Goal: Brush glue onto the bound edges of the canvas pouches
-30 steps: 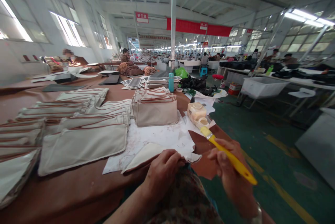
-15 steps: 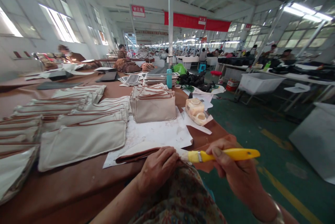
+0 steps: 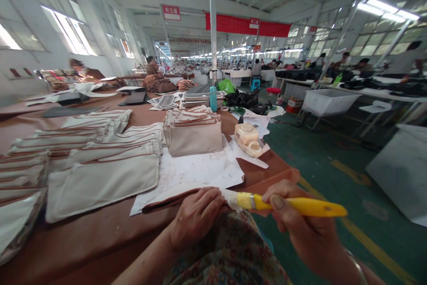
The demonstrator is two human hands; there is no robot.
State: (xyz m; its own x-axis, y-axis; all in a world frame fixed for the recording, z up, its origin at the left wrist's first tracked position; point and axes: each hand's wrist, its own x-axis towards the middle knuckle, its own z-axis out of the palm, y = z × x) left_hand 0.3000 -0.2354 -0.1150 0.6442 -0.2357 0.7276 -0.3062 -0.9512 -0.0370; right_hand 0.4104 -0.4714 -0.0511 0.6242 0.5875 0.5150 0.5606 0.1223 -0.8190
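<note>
Brushing seems in hand, the piece [image 3: 167,199] being clasped by the left hand [image 3: 199,214] at the table's [image 3: 100,231] near edge, the brush [image 3: 308,207] pinched by the right hand [image 3: 302,227]; a steady stroke seems called for.

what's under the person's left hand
The left hand lies on a pale, brown-edged piece, which partly overlaps white paper. Whatever the hand directly covers can't be seen.
</note>
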